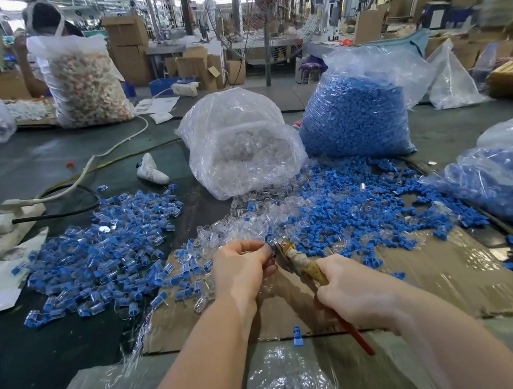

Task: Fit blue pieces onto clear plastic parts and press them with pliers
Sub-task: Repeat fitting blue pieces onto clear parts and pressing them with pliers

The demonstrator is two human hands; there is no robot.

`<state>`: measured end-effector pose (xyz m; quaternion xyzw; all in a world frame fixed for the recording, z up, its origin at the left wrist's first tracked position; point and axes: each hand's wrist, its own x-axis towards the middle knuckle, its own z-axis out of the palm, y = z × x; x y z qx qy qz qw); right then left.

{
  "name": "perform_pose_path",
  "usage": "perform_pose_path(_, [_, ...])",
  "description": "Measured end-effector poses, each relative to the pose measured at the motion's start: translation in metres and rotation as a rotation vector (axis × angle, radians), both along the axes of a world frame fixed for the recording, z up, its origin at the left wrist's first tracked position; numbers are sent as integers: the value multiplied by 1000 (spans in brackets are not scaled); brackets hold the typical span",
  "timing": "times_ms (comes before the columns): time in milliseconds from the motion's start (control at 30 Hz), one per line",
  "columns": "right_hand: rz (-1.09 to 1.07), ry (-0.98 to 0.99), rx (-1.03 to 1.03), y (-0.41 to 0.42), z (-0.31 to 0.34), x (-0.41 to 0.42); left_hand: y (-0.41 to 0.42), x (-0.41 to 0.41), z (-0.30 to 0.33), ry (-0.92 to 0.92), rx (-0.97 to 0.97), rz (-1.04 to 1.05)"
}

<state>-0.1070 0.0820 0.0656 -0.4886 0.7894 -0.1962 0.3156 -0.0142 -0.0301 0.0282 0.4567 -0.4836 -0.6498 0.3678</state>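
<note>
Over a cardboard sheet (431, 273), the left hand (244, 269) pinches 1 small assembly, mostly hidden by its fingers, while the right hand (352, 290) grips pliers (296, 260) angled up-left, their nose meeting that piece.

Both bare forearms reach forward over the work surface, converging toward the middle. The left hand (243, 266) is curled, fingertips pinched together at its right edge. The right hand (348, 284) is wrapped in a fist (knuckles up) around a handle.
</note>
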Motion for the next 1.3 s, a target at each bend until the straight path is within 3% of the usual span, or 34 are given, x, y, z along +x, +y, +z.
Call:
perform_pose_path(100, [-6, -43, -22, 0, -1, 1, 1, 0, 1, -11, -4, 11])
perform_pose_path(233, [-126, -264, -120, 2, -5, -1, 0, 2, -1, -13, -57, 37])
perform_pose_path(300, [-195, -144, -177, 0, -12, -6, -4, 6, -3, -165, -238, 77])
perform_pose_path(433, [-321, 401, -132, -2, -21, -24, -20, 26, -7, -567, -638, 217])
perform_pose_path(567, [-432, 609, -9, 0, -29, -42, -38, 44, -18, -873, -795, 307])
perform_pose_path(700, [-441, 728, 41, 1, -39, -52, -39, 48, -26, -981, -808, 267])
perform_pose_path(833, [-439, 781, 66, 3, -47, -56, -31, 40, -28, -1000, -840, 236])
perform_pose_path(1033, [-437, 828, 66, 5, -54, -57, -8, 12, -33, -721, -994, 49])
perform_pose_path(1300, [-439, 823, 79, 3, -55, -55, 10, -8, -47, -647, -1026, -122])
